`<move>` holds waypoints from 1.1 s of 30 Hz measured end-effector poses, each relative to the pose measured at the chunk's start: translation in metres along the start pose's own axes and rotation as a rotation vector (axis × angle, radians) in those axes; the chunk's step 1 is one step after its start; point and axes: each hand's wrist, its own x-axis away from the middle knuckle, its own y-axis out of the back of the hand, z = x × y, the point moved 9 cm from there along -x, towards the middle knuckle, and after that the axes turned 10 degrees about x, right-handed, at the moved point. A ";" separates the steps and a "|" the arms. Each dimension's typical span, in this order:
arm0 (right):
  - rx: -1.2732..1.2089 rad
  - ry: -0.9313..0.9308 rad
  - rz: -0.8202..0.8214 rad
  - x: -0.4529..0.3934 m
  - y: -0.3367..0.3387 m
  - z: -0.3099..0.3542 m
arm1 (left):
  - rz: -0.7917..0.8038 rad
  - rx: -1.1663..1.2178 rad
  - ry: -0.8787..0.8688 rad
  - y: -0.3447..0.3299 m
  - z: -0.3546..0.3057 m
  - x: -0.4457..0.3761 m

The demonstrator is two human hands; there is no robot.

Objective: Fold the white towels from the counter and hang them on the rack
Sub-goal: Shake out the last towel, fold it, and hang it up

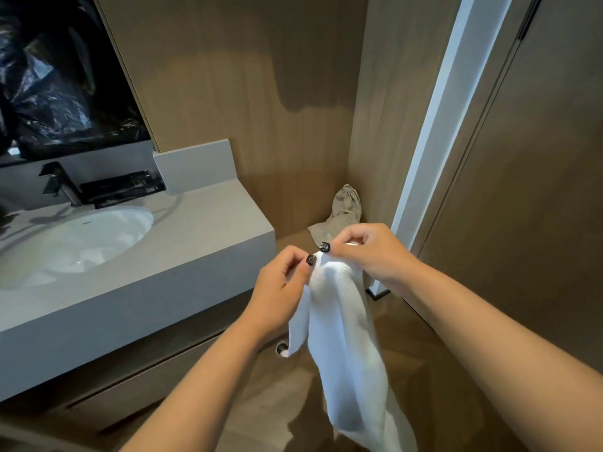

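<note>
Currently, going left to right: grey counter (195, 223) with its sink (75, 239) has no towels showing on it. Left hand (277, 288) pinches the white towel (346, 337) at its top edge, thumb and fingers clamped on the cloth; right hand (365, 252) just beside it, fingers curled over the same bunched top. Towel is held in the air beside the counter end, long axis near vertical, tail running down and slightly right out of view. Risks, my read: corners aren't matched, so the fold comes out skewed; a light pinch could slip and drop it on the floor. Can't see the rack clearly.
</note>
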 end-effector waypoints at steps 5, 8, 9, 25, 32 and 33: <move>-0.394 -0.259 -0.106 0.030 -0.030 -0.070 | -0.221 0.068 0.087 -0.004 0.003 0.000; -0.343 -0.320 -0.087 0.052 -0.056 -0.102 | -0.374 0.226 0.203 0.003 0.011 -0.001; -0.308 -0.304 -0.118 0.054 -0.055 -0.105 | -0.393 0.236 0.221 0.006 0.012 -0.002; -0.065 0.142 -0.122 0.005 -0.046 -0.029 | -0.316 -0.171 -0.051 0.044 -0.034 -0.004; 0.161 0.130 -0.108 -0.001 -0.035 -0.057 | -0.688 0.159 0.067 0.108 -0.008 0.019; 0.204 0.128 -0.102 0.000 -0.029 -0.063 | -0.747 0.214 0.083 0.124 -0.003 0.024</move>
